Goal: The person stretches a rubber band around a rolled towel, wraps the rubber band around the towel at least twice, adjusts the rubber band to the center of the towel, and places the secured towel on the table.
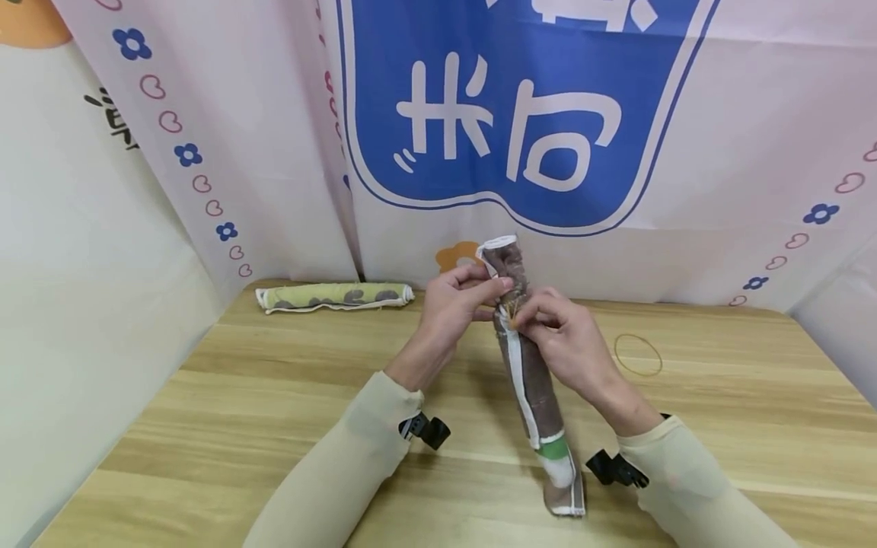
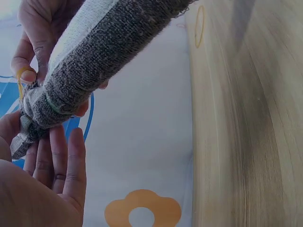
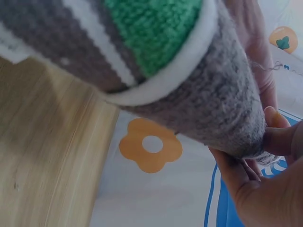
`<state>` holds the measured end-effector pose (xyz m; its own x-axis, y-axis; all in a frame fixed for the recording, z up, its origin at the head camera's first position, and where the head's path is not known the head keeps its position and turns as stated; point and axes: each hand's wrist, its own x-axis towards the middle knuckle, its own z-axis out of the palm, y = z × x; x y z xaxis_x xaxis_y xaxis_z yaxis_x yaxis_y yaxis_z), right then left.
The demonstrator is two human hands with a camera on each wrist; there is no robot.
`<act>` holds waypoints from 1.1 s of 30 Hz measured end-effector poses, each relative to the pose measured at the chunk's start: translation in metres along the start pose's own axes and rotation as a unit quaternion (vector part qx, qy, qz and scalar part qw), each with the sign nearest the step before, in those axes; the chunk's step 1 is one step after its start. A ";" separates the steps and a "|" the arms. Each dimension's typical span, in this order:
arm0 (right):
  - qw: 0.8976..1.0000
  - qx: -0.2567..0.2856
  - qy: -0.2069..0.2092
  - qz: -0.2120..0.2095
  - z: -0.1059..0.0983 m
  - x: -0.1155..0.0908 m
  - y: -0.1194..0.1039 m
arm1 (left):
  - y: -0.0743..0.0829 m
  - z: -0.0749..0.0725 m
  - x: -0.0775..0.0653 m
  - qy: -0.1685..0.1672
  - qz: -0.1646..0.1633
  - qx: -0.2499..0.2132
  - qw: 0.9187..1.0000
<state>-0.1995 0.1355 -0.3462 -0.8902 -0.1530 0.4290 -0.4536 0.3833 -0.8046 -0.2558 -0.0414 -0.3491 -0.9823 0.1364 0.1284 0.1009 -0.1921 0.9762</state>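
A grey-brown rolled towel point(image 1: 541, 388) with white edging and a green patch slants across the table, its far end raised. Near that end my left hand point(image 1: 455, 301) grips the roll, thumb on top and fingers beneath. My right hand point(image 1: 569, 342) pinches a yellow rubber band point(image 2: 20, 85) just below the left thumb. The towel is squeezed narrow at this spot. How far the band passes round the roll is hidden by fingers. In the right wrist view, the green patch point(image 3: 156, 33) is close to the camera.
A second rolled towel point(image 1: 336, 295), green with grey spots, lies at the back left of the wooden table point(image 1: 274, 426). Another rubber band point(image 1: 616, 352) lies flat right of my right hand. A printed curtain point(image 1: 274, 152) hangs behind the table's back edge.
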 end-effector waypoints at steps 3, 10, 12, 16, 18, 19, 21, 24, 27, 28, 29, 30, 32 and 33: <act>1.000 -0.009 -0.001 -0.015 0.000 0.000 0.001 | 0.001 0.001 -0.001 0.009 0.004 0.004 1.000; 0.996 -0.016 0.004 -0.083 0.002 0.001 0.005 | 0.003 0.004 -0.004 0.026 0.031 0.010 0.999; 0.995 -0.016 0.003 -0.094 0.002 0.001 0.006 | 0.004 0.005 -0.004 0.027 0.038 0.011 0.999; 0.997 -0.034 0.001 -0.076 0.000 0.002 0.003 | 0.006 0.006 -0.005 0.029 0.058 0.020 0.998; 0.998 -0.046 -0.001 -0.053 -0.002 0.001 0.000 | 0.006 0.006 -0.006 0.036 0.077 0.032 0.996; 0.998 -0.051 -0.002 -0.041 -0.002 0.001 -0.002 | 0.006 0.006 -0.007 0.040 0.088 0.038 0.995; 0.998 -0.064 -0.008 -0.015 -0.004 0.000 -0.006 | 0.006 0.007 -0.009 0.048 0.122 0.060 0.990; 0.995 -0.099 -0.018 0.017 -0.003 -0.001 -0.012 | 0.006 0.009 -0.011 0.062 0.168 0.096 0.979; 0.989 -0.148 -0.015 0.022 0.002 -0.002 -0.016 | 0.006 0.010 -0.012 0.071 0.191 0.121 0.972; 0.987 -0.162 -0.010 0.017 0.003 -0.003 -0.016 | 0.006 0.010 -0.012 0.071 0.191 0.124 0.971; 0.985 -0.171 -0.003 0.011 0.004 -0.003 -0.016 | 0.006 0.010 -0.012 0.069 0.189 0.124 0.972; 0.985 -0.172 0.006 0.003 0.005 -0.004 -0.015 | 0.005 0.009 -0.012 0.063 0.184 0.121 0.974; 0.987 -0.162 0.020 -0.009 0.005 -0.005 -0.013 | 0.004 0.007 -0.010 0.041 0.172 0.110 0.978; 0.988 -0.152 0.024 -0.010 0.005 -0.005 -0.012 | 0.003 0.006 -0.009 0.025 0.163 0.100 0.981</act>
<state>-0.1899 0.1270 -0.3404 -0.8753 -0.1221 0.4679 -0.4305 0.6375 -0.6389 -0.2458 -0.0370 -0.3466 -0.8989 0.0513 0.4351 0.4346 -0.0226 0.9004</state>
